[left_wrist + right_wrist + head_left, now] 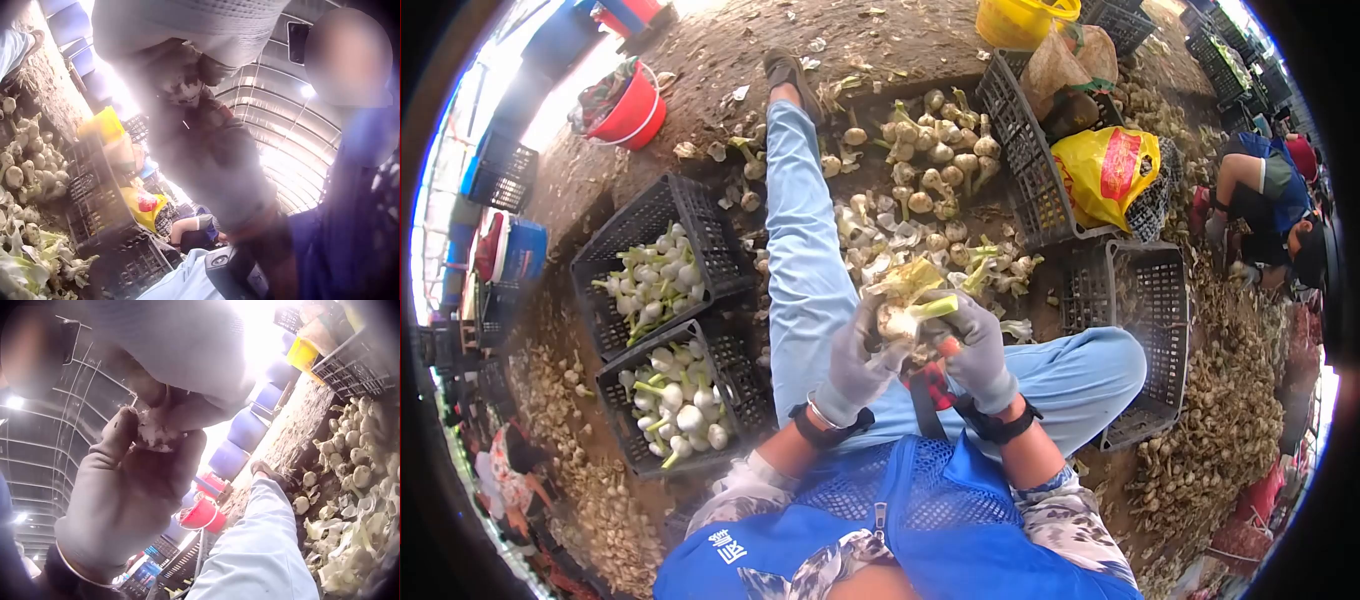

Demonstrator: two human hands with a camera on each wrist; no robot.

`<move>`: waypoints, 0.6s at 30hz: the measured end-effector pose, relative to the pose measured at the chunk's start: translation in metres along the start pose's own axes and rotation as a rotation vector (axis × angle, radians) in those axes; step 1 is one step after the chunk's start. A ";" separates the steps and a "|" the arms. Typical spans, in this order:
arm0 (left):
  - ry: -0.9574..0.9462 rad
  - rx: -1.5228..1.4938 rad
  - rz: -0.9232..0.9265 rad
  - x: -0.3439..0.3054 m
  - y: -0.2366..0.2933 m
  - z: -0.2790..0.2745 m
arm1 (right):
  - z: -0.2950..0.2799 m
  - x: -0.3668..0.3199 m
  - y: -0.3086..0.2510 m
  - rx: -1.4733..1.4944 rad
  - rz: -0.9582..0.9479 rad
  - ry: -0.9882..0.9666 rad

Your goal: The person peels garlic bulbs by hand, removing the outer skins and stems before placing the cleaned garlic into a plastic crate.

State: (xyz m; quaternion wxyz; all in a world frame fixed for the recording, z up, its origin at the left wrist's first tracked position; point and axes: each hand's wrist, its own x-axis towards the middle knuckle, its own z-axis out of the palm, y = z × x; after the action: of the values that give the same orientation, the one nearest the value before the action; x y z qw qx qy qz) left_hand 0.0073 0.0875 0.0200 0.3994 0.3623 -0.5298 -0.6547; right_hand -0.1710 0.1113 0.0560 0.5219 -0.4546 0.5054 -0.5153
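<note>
A garlic bulb [895, 322] with a thick green stem [935, 307] and loose dry outer skin [912, 278] is up between my two gloved hands, over my lap. My left hand [852, 362] grips the bulb from the left, its thumb [120, 434] against it in the right wrist view. On the other side my right hand [980, 352] is curled close against the stem and skin, and a small red thing [949, 346] pokes out under its thumb. What kind of thing that is, I cannot tell. Shade darkens the bulb in both wrist views.
Trimmed white garlic fills two black crates [718, 235] on the left. Untrimmed bulbs [940, 152] and peeled skins lie between my legs. Right of them stand a crate with a yellow bag [1105, 175] and another black crate [1162, 335]. A red bucket [632, 112] stands far left; another person crouches far right.
</note>
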 end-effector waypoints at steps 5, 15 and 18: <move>0.023 -0.126 -0.099 0.004 0.020 0.006 | 0.003 0.005 0.002 -0.327 -0.205 0.096; -0.403 -0.831 -0.497 0.000 0.014 -0.017 | -0.004 0.026 0.004 -0.418 -0.275 0.051; -0.319 -0.860 -0.399 0.005 0.012 -0.017 | -0.007 0.014 0.007 -0.101 -0.089 0.181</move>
State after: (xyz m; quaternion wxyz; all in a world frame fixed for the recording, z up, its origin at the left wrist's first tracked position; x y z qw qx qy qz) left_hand 0.0223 0.0746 0.0287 0.2937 0.1544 -0.1866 -0.9247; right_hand -0.1785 0.0980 0.0478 0.4274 -0.4538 0.5550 -0.5508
